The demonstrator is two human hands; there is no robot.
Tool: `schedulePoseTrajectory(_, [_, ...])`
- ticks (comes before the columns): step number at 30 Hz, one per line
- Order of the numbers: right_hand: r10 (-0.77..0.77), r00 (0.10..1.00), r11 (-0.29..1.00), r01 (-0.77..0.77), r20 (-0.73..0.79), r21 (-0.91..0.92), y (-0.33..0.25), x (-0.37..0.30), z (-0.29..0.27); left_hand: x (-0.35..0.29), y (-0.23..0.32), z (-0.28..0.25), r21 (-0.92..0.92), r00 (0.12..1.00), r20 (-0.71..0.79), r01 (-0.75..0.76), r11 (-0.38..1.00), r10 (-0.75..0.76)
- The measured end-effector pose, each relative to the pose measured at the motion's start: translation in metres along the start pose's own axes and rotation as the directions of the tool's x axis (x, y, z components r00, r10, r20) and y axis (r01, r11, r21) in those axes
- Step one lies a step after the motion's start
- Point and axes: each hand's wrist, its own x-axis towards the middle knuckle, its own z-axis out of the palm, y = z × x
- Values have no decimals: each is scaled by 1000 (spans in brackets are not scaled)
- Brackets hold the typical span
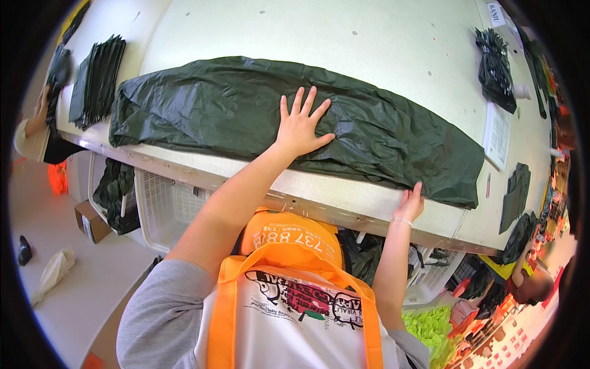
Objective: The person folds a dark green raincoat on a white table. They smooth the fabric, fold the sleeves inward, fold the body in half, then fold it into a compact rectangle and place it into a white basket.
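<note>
Resting left hand, with fingers spread wide, on wrinkled dark green sheet; touching its near edge with right hand, cannot tell if pinching.

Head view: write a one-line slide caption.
Left hand spread on dark green material, right hand at its near edge, on a white table.

workshop: long worktable, folded stack
</note>
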Motion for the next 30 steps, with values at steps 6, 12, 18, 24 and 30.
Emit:
schedulePoseTrajectory(6, [227, 868, 850, -398, 442, 345, -39, 18, 52, 3, 8, 20, -29, 986, -129, 107, 994, -110])
schedulePoseTrajectory(12, [-181, 965, 790, 29, 189, 612, -103, 9, 109, -1, 15, 21, -123, 957, -257, 108, 986, -137])
schedulePoseTrajectory(18, [-255, 416, 918, -180, 873, 354, -191, -222, 226, -4, 5, 21, -352, 924, -316, 98, 931, -216])
schedulePoseTrajectory(24, [-60, -529, -155, 843, 847, 515, 29, -420, 304, -28, 14, 48, -582, 905, -280, 105, 806, -320])
schedulePoseTrajectory(30, [413, -465, 113, 879, 783, 463, 85, -451, 340, -33, 13, 50, -639, 907, -224, 139, 756, -357])
